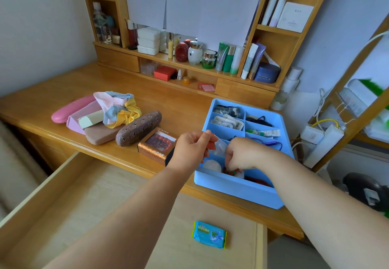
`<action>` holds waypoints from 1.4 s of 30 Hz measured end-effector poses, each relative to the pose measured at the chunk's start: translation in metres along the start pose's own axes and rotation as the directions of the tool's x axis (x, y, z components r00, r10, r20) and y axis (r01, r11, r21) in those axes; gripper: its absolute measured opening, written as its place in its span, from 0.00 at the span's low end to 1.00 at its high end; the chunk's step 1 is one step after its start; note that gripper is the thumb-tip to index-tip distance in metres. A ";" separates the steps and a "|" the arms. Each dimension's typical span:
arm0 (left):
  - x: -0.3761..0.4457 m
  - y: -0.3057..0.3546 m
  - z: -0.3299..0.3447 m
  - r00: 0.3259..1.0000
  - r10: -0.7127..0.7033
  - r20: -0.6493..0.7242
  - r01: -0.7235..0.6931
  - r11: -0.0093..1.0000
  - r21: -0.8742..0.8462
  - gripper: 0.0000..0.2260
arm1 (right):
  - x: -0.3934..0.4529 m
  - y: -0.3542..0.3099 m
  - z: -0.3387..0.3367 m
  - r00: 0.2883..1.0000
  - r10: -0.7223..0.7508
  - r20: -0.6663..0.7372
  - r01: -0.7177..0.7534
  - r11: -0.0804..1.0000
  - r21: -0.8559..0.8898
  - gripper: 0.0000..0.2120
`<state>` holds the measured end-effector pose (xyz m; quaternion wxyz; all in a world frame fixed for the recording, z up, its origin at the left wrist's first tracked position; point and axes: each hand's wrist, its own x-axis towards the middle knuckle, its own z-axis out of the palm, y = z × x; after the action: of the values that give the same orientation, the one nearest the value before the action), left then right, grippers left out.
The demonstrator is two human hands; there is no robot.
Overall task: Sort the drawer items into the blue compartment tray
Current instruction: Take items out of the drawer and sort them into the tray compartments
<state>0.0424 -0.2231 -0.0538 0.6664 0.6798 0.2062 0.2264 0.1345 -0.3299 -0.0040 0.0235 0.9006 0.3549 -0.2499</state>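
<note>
My left hand (190, 148) pinches a small red packet (211, 143) above the blue tray (231, 186); my right hand (242, 155), fingers curled down, pinches something small in the near compartment directly below. 1 wipes pack (209, 234) waits in the drawer (84, 195).

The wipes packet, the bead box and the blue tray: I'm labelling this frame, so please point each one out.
wipes packet (209, 235), head view, middle of its printed face.
bead box (156, 145), head view, its clear window.
blue tray (235, 189), head view, its near outer wall.
</note>
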 end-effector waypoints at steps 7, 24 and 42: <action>0.001 -0.003 0.000 1.000 0.011 -0.003 -0.011 0.999 0.030 0.14 | 0.002 0.001 0.003 0.993 -0.039 0.111 0.051 0.993 -0.106 0.10; 0.005 -0.003 -0.006 0.981 0.065 0.184 -0.079 0.994 0.070 0.10 | 0.004 0.010 0.012 0.957 0.048 -0.285 0.209 0.564 0.799 0.03; 0.008 -0.008 -0.005 0.996 0.026 0.088 -0.029 0.999 0.038 0.15 | 0.010 -0.001 0.014 0.971 0.083 -0.224 -0.109 0.988 -0.107 0.09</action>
<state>0.0456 -0.2141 -0.0613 0.6582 0.7047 0.1718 0.2016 0.1339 -0.3265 -0.0205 0.0497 0.9358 0.3254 -0.1263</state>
